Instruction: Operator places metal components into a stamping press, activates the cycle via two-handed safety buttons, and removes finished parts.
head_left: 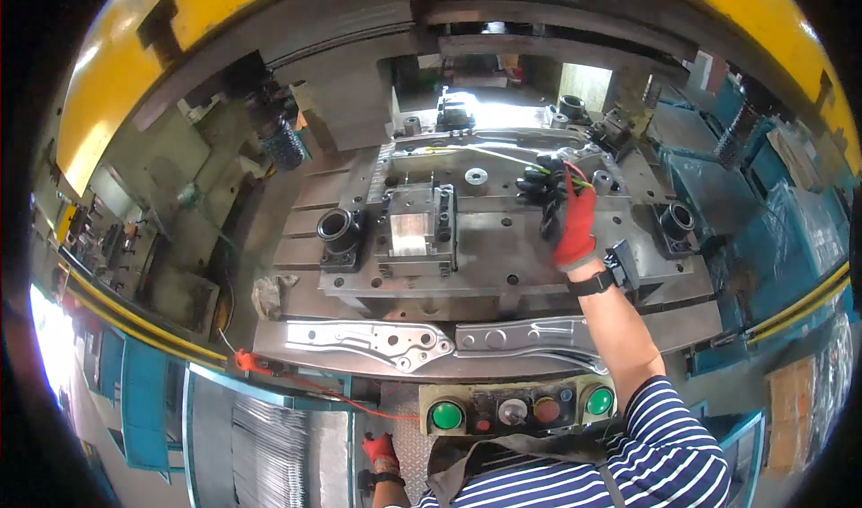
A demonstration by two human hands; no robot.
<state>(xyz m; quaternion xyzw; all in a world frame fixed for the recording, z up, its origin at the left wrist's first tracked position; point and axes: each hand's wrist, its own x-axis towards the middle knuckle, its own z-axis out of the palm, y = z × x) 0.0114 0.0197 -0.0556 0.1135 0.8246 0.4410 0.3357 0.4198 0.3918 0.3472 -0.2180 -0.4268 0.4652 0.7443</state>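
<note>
My right hand (567, 216), in a red glove with black fingers, reaches over the die in the press. Its fingers are closed on a thin, pale rod-like tool (489, 155) with red and yellow-green parts near the grip. The rod points left across a shaped metal part (530, 140) lying at the back of the die (476, 229). My left hand (381, 450), also red-gloved, hangs low beside the control box; its fingers are too small to make out. Two stamped metal brackets, a left one (368, 337) and a right one (525, 337), lie along the front ledge.
A control box (516, 409) with green buttons stands right before me. Guide bushings, left (339, 229) and right (676, 222), and a block (413, 225) rise from the die. At lower left is a bin (337, 445) of stacked metal parts. Yellow press framing arches overhead.
</note>
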